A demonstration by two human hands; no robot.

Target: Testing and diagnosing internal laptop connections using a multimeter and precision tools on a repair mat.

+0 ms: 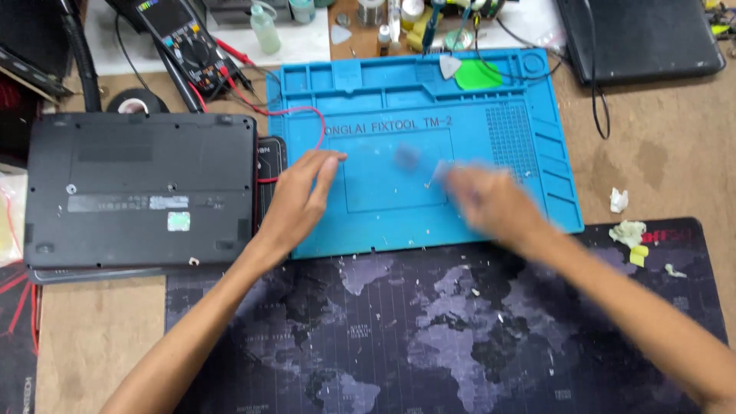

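Mat (399,222), blue silicone, lies under both hands as I see it: left hand (303,195) flat and open, right hand (491,203) blurred, grip indeterminable.

Both hands are resting on the work mat (383,222): left hand (299,195) near its left edge, right hand (491,203) right of centre; a laptop (138,192) is lying left of it

Left arm: bare from lower left of the frame, no sleeve, no watch.
Right arm: bare from lower right, sleeveless.
Left hand (299,201): no rings, no glove.
Right hand (491,203): motion-blurred, ungloved.
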